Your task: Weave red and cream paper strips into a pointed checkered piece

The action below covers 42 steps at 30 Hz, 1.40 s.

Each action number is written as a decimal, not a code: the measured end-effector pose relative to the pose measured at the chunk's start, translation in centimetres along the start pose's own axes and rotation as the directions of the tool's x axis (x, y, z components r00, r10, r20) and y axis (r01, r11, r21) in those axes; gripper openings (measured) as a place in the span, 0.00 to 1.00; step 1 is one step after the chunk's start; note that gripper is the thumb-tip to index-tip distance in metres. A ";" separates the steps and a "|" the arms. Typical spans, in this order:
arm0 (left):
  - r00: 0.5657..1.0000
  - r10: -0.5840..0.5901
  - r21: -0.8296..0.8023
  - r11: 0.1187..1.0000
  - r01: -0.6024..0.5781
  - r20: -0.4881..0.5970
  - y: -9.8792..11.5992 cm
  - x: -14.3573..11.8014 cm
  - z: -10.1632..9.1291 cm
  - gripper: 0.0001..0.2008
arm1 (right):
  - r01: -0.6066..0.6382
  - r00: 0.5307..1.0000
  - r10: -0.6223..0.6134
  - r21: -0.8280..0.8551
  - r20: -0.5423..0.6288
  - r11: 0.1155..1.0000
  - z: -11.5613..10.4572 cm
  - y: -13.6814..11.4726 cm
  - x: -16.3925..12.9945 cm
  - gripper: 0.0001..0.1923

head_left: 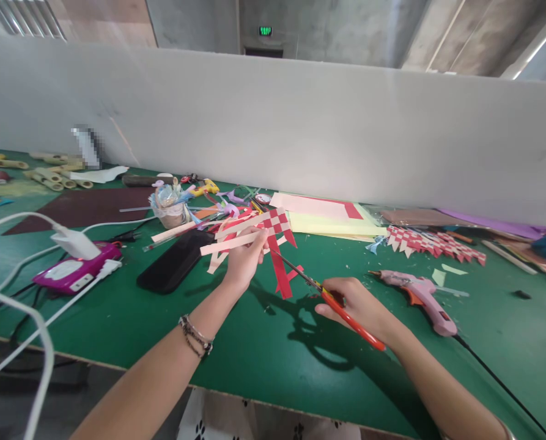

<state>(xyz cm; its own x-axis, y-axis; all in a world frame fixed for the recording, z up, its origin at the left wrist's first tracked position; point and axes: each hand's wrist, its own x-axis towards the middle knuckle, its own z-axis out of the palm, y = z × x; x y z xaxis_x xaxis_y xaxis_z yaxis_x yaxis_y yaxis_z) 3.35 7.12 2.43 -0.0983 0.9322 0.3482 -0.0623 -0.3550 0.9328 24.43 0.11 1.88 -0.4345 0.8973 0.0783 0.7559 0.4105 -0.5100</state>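
My left hand [244,263] pinches a woven piece of paper strips [278,221], red and pale pink, with loose strip ends sticking out to several sides. In my right hand [357,299] is a pair of scissors [353,322] with orange-red handles. Their blades reach up and left to a red strip [279,272] hanging from the woven piece; whether they touch it I cannot tell. A black phone-like object [175,261] lies beneath and left of my left hand. Right of my right hand rests a pink glue gun [422,296].
A purple power strip [77,267] with white cables is at the left. Behind stand a wrapped cup [169,206] and sheets of yellow paper [332,226]. Finished-looking checkered strips [431,243] lie at the right. A white partition [273,128] closes off the table's back.
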 end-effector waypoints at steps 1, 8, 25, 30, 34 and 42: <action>1.000 0.001 -0.005 1.000 -0.001 0.000 0.0 0.0 0.0 0.16 | -0.002 1.000 0.002 0.000 0.001 1.000 0.0 0.0 0.0 0.24; 1.000 -0.016 -0.042 0.999 0.017 0.011 -0.4 -0.1 0.1 0.16 | -0.019 1.000 0.019 0.008 0.001 1.000 0.0 0.0 -0.1 0.24; 0.989 -0.148 -0.158 0.977 0.142 -0.025 -0.6 -0.4 0.6 0.16 | -0.055 0.999 0.055 0.050 0.000 0.997 0.1 0.3 -0.1 0.25; 0.986 -0.159 -0.168 0.974 0.151 -0.040 -0.7 -0.4 0.6 0.16 | -0.069 0.998 0.070 0.045 -0.002 0.997 0.0 0.2 -0.1 0.25; 0.990 -0.138 -0.158 0.979 0.130 -0.041 -0.9 -0.2 0.6 0.18 | -0.083 0.997 0.083 0.025 -0.006 0.996 -0.1 0.1 -0.2 0.25; 0.986 -0.086 -0.083 0.994 0.075 -0.142 -1.3 0.5 -0.2 0.17 | -0.106 0.991 0.104 -0.011 -0.087 0.994 -0.2 0.5 0.1 0.22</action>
<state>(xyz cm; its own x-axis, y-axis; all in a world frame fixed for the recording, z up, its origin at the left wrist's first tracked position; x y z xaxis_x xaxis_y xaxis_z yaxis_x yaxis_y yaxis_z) 3.19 8.07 1.34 -0.2330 0.9399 0.2495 -0.1513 -0.2885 0.9455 24.81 0.45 1.80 -0.3088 0.9459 0.0994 0.8030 0.3153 -0.5058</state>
